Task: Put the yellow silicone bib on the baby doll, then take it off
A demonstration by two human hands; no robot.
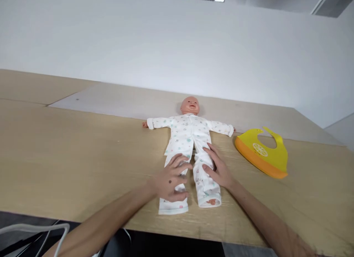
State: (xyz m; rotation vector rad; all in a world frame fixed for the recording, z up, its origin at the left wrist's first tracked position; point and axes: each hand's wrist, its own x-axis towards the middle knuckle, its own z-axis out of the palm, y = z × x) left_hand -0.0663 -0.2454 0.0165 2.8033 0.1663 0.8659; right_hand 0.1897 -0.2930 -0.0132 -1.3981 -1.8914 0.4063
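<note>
A baby doll [188, 133] in a white printed sleepsuit lies on its back on the wooden table [69, 157], arms spread wide, head toward the wall. My left hand [170, 179] rests on the doll's left-side leg, fingers spread and slightly curled over the fabric. My right hand [217, 165] lies flat on the other leg, fingers stretched toward the doll's waist. Neither hand grips anything. A yellow silicone bib with an orange pocket [262, 152] lies on the table to the right of the doll, apart from both hands.
A white wall [177, 47] rises behind the table. The table's near edge [83, 220] runs across the bottom, with white cables [33, 229] hanging below at the left.
</note>
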